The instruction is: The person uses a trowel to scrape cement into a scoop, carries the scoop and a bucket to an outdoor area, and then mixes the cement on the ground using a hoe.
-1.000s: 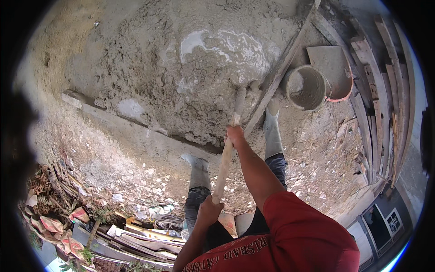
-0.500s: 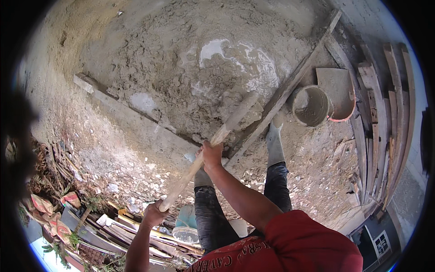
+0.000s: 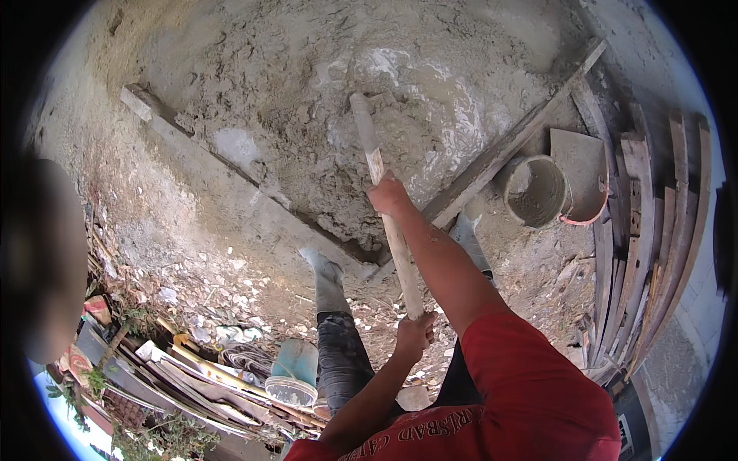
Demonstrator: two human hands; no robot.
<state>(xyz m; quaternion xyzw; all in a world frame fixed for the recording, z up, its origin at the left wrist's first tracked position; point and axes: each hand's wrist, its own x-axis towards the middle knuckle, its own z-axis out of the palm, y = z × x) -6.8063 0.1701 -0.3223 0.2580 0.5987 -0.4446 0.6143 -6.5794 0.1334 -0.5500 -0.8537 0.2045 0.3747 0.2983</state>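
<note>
My right hand (image 3: pixel 389 195) is wrapped round the upper shaft of a long wooden-handled hoe (image 3: pixel 400 265). Lower down, close to my body, my left hand (image 3: pixel 415 335) is closed round the handle's near end. The hoe's far end is caked grey and lies in a bed of wet mortar (image 3: pixel 307 138); its blade is mostly hidden there. Whitish water pools on the mortar right of the hoe's far end. Two boards, a left plank (image 3: pixel 238 192) and a right plank (image 3: pixel 523 127), meet in a corner in front of my boots.
Beyond the right plank stand a mortar-coated bucket (image 3: pixel 536 192) and a cut-open container (image 3: pixel 576 173). Long timbers (image 3: pixel 680 230) lean along the right side. Behind my left boot (image 3: pixel 327 280) are a blue-white bucket (image 3: pixel 294 373) and scrap wood. Something dark and blurred (image 3: pixel 54 261) fills the left edge.
The hoe's far end has swung left and farther out into the mortar. My right hand has reached forward; my left hand has moved right, with the handle, in front of my body.
</note>
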